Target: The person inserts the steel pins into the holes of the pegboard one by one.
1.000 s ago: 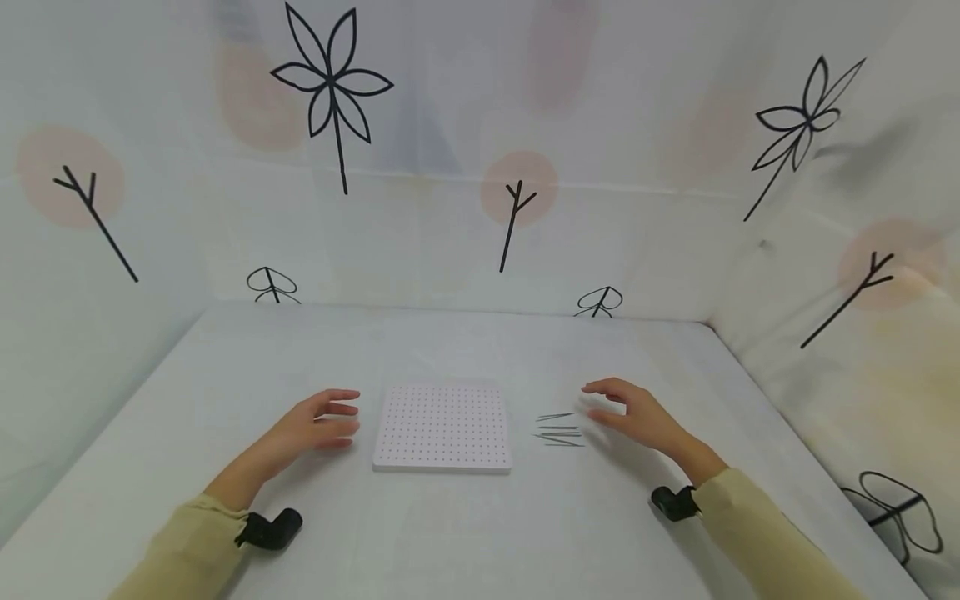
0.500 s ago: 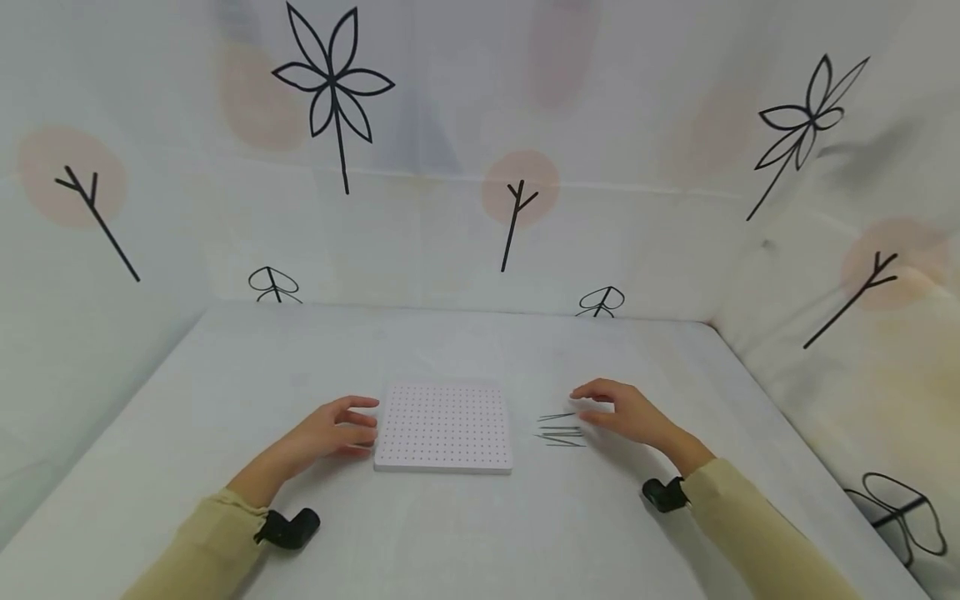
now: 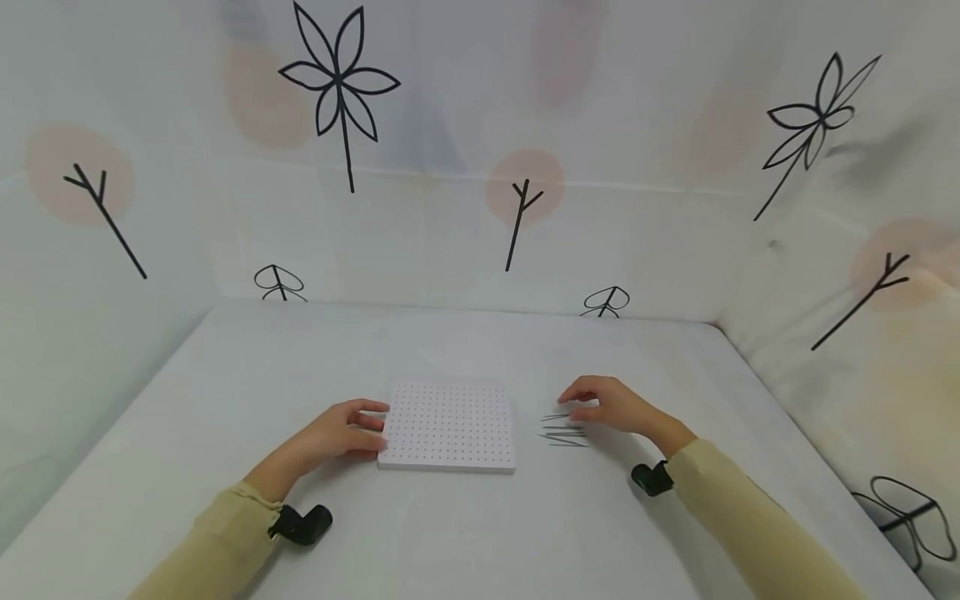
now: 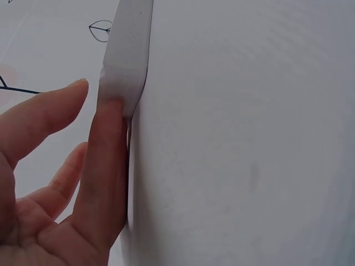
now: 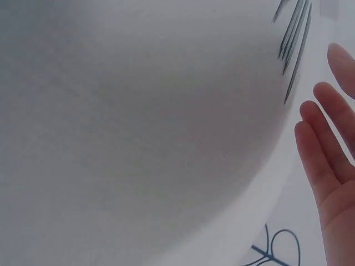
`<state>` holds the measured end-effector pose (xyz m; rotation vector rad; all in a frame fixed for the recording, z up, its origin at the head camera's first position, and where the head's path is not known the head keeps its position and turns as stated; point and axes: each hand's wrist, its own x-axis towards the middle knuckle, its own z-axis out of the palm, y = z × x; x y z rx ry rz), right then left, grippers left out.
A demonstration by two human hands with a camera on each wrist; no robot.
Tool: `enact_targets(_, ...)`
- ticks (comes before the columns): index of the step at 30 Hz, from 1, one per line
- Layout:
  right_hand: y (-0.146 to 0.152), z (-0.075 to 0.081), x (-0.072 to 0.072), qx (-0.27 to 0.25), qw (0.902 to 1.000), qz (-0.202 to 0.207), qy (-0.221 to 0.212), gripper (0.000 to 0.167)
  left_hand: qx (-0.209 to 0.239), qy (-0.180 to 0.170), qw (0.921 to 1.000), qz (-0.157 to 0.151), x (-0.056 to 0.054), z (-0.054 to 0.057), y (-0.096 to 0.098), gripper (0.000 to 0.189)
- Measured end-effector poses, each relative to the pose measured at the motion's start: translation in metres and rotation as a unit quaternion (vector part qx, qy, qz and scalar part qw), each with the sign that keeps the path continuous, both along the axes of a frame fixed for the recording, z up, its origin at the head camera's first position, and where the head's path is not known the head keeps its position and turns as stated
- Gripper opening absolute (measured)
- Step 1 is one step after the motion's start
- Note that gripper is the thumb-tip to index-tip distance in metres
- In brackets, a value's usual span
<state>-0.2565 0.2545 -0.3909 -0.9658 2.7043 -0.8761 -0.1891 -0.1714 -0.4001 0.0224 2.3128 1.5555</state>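
on a white tabletop (image 3: 465, 533), we touch a perforated board (image 3: 450, 425) with our left hand (image 3: 339, 430), fingers apart, and hold our right hand (image 3: 611, 403), fingers parted, near thin rods (image 3: 562, 427).

Head view, centre: perforated board (image 3: 447, 427), holes too small to tell if they run through; your left hand (image 3: 335, 431) covers a little of its left edge. Right of centre: metal pins (image 3: 564, 436) too fine to count; your right hand (image 3: 611, 405) overlaps some, touch uncertain. Your left sleeve (image 3: 213, 542) and right sleeve (image 3: 750, 521) run off the bottom. Left wrist view: board cut by the top edge, holes hidden. Right wrist view: pins cut off at top, your hand at right.
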Motion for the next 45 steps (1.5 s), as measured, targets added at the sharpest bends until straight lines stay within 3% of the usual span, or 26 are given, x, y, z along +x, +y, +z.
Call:
enact_targets(6,-0.007,-0.002,-0.004,-0.001,0.9997,0.017,-0.016,0.019,-0.008,0.006,1.0000,-0.001,-0.001,-0.003,0.000,0.057)
enact_targets(26,-0.020,-0.005,-0.006,0.045,0.9954,-0.034,-0.078,0.006,-0.004,-0.001,0.9998,0.017,0.000,-0.004,0.003,0.056)
enact_targets(31,-0.021,-0.003,-0.004,0.047,0.9938,-0.023,-0.098,0.005,-0.003,-0.005,0.9998,0.020,0.001,-0.003,0.003,0.056)
enact_targets(45,-0.016,-0.006,-0.003,0.033,0.9959,-0.029,-0.079,0.005,0.005,-0.006,0.9997,0.021,0.000,-0.003,0.003,0.056)
